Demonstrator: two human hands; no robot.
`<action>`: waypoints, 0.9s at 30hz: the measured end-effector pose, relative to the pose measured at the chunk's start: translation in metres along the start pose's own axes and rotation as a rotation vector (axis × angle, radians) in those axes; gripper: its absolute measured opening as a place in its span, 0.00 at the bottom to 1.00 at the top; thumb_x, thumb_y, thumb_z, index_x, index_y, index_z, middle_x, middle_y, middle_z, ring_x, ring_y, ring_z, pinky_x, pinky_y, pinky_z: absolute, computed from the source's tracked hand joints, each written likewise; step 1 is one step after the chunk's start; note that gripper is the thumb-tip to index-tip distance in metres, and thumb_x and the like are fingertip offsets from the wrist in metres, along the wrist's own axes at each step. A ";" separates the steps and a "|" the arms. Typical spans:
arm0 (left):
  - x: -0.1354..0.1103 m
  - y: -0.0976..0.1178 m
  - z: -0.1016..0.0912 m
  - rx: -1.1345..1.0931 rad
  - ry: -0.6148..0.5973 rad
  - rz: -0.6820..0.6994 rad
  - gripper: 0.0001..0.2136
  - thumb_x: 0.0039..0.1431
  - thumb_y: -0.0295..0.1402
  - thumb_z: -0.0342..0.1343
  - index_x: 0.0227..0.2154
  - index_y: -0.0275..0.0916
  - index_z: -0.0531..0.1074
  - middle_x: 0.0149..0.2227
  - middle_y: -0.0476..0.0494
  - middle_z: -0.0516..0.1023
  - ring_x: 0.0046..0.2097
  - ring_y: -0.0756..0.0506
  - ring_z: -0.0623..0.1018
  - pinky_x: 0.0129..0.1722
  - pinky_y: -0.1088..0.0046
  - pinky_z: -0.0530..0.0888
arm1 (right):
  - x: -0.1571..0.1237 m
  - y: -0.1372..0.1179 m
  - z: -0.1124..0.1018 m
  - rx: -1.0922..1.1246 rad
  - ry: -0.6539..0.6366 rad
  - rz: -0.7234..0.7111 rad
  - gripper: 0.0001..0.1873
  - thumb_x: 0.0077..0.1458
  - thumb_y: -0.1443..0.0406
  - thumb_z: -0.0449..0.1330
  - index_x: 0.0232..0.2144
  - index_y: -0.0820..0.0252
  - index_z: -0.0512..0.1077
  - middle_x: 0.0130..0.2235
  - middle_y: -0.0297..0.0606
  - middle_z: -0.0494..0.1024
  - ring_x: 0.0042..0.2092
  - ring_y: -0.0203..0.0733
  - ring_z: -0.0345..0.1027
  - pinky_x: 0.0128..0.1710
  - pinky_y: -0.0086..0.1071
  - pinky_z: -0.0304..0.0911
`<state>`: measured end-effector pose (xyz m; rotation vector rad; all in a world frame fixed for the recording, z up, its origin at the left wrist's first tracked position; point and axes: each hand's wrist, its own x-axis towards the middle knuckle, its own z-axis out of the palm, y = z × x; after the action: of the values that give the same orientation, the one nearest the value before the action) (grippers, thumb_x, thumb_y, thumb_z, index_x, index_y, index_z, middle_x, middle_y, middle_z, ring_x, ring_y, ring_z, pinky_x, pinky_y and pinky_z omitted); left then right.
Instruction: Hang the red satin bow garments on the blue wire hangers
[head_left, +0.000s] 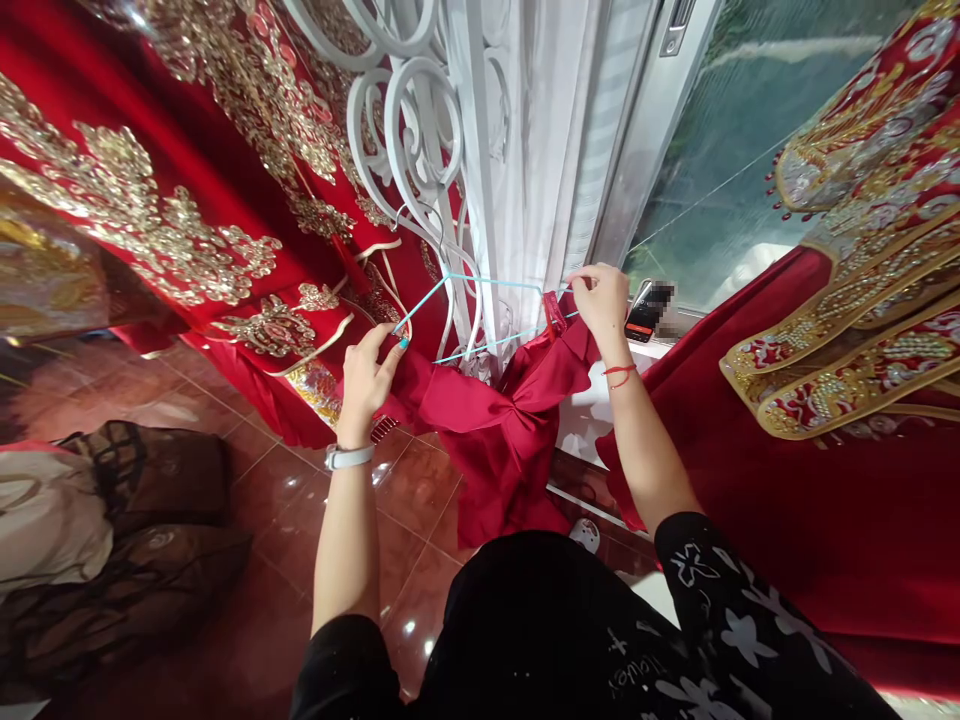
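Observation:
A red dress (495, 410) with a gathered bow-like front hangs below a thin light-blue clothes hanger (499, 283). My left hand (367, 378) pinches the hanger's left end, close to the dress's shoulder. At the other end, the fingers of my right hand (600, 298) are closed on the hanger near a red strap (553, 312). The hanger's hook is beside a white scrolled metal stand (424, 120); I cannot tell whether it touches the stand. The dress's lower part drops in front of my body.
Red gowns with gold beading (180, 240) hang on the left, and an embroidered red garment (862, 330) on the right. A phone (651, 312) stands by the window frame (637, 150). Dark bags (161, 475) lie on the tiled floor (292, 490).

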<state>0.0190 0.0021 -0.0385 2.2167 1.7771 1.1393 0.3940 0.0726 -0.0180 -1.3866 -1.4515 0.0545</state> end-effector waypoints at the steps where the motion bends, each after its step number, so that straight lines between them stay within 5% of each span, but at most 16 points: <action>1: 0.000 0.000 0.000 -0.007 -0.004 -0.005 0.16 0.69 0.44 0.51 0.53 0.45 0.74 0.50 0.40 0.83 0.48 0.38 0.80 0.55 0.58 0.72 | 0.000 -0.006 0.001 -0.034 -0.020 -0.043 0.15 0.56 0.70 0.56 0.31 0.59 0.83 0.35 0.42 0.82 0.40 0.46 0.75 0.47 0.39 0.69; 14: -0.016 0.015 0.008 0.046 0.054 -0.042 0.16 0.70 0.41 0.50 0.55 0.43 0.73 0.54 0.37 0.82 0.56 0.34 0.79 0.58 0.53 0.70 | -0.020 -0.056 0.021 -0.201 -0.092 -0.084 0.15 0.59 0.70 0.53 0.36 0.61 0.82 0.41 0.48 0.80 0.42 0.52 0.75 0.46 0.42 0.68; 20: -0.017 0.014 0.007 0.097 0.055 -0.048 0.17 0.71 0.41 0.49 0.56 0.42 0.73 0.55 0.36 0.81 0.56 0.33 0.79 0.58 0.53 0.70 | -0.032 -0.051 0.017 -0.208 -0.183 -0.138 0.19 0.55 0.71 0.58 0.47 0.62 0.81 0.41 0.44 0.79 0.42 0.51 0.74 0.46 0.44 0.70; 27: -0.016 0.014 0.010 0.158 0.057 -0.064 0.18 0.71 0.42 0.48 0.57 0.42 0.72 0.56 0.36 0.81 0.56 0.34 0.80 0.56 0.56 0.71 | -0.024 -0.069 0.007 -0.356 -0.265 -0.061 0.22 0.58 0.79 0.53 0.49 0.66 0.80 0.48 0.50 0.78 0.44 0.50 0.75 0.48 0.45 0.70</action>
<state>0.0351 -0.0129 -0.0467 2.2128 2.0116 1.0949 0.3357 0.0367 0.0096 -1.6689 -1.7867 -0.0650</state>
